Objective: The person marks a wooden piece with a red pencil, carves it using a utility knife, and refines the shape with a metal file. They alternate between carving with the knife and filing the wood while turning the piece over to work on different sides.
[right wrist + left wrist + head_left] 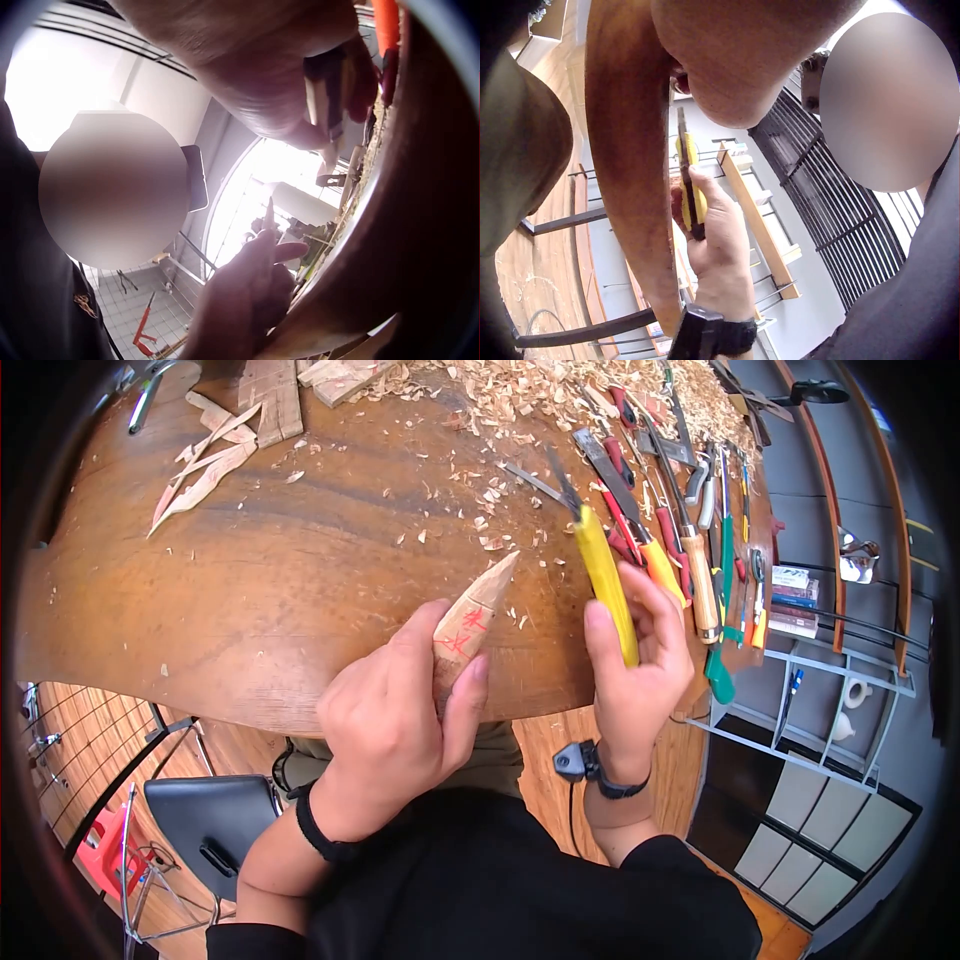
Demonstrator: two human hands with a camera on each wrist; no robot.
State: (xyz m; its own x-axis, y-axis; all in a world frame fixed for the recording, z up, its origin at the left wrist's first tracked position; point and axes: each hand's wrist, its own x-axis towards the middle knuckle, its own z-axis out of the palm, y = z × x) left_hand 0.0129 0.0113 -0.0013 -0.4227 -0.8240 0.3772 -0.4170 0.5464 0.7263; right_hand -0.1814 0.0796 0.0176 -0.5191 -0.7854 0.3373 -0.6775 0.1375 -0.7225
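My left hand (pixel 385 710) grips a wedge-shaped piece of wood (pixel 480 600) that tapers to a point tilted up and away. Red marks are drawn on its flat face. To its right, my right hand (pixel 645 645) holds a yellow-handled knife (pixel 605 575) between thumb and fingers, the dark blade (pixel 563 485) pointing forward. The blade is apart from the wood, above the table. In the left wrist view the knife (pixel 690 180) shows a dark strip along its yellow handle. The right wrist view shows the wood's tip (pixel 269 214) rising from my left hand (pixel 247 292).
The wooden table (pixel 300 590) carries a heap of shavings (pixel 530 400) at the back. Several hand tools, including a wooden-handled one (pixel 700 585), lie along the right side. Cut wood scraps (pixel 210 460) lie at the back left. A black chair (pixel 210 830) stands left of the person.
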